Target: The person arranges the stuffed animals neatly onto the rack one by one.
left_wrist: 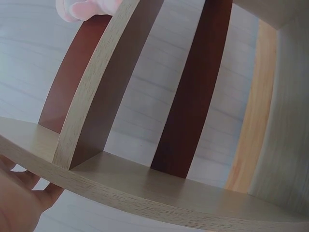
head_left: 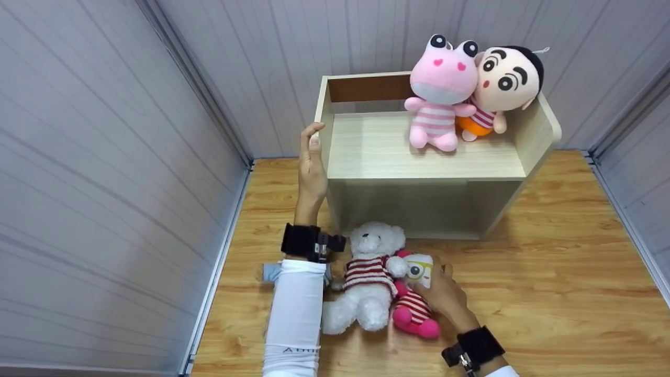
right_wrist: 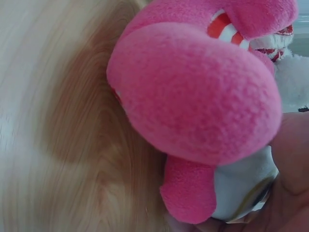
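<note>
My left hand point(head_left: 312, 170) rests against the outer left side of a pale wooden shelf unit point(head_left: 377, 149), its fingertips touching the panel edge. In the left wrist view the fingers point(left_wrist: 46, 195) lie along the outside of that panel. My right hand point(head_left: 442, 293) grips the white head of a pink plush doll point(head_left: 413, 309) with a striped body and yellow-rimmed eye. The doll lies on the floor against a white teddy bear point(head_left: 369, 264) in a red-striped sweater. Up close, the right wrist view shows the doll's pink feet and the hand point(right_wrist: 289, 179) at its head.
A pink frog plush point(head_left: 442, 97) and a black-haired plush boy point(head_left: 502, 86) sit on the shelf's upper board. Something light blue point(head_left: 272, 272) lies partly hidden under the left forearm. Grey panel walls point(head_left: 104, 131) enclose the wooden floor point(head_left: 565, 262).
</note>
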Demonstrator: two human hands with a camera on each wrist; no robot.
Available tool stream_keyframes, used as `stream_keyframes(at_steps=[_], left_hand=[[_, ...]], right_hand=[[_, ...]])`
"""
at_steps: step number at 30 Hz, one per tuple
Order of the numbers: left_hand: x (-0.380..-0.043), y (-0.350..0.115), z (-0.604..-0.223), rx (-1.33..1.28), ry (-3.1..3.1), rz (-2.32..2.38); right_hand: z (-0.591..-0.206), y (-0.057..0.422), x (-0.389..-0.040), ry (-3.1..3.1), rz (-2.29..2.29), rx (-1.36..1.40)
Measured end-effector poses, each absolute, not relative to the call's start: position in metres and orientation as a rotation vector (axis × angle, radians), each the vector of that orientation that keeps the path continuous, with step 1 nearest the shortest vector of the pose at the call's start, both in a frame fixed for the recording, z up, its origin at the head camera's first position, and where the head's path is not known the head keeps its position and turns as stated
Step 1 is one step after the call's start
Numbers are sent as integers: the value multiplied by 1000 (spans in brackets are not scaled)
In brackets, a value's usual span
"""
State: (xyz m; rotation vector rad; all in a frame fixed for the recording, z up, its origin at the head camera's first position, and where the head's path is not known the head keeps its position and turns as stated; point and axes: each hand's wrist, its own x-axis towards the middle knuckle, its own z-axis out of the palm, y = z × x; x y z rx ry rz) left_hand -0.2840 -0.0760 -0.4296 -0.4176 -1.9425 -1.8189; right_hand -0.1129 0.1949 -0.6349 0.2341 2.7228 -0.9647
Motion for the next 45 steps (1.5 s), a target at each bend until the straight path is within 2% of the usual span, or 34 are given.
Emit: stream_keyframes(at_steps=[45], left_hand=[[-286,-76,-432,-451,-1940,-1768]], right_hand=[[-646,202,-106,2813,-1086,251]])
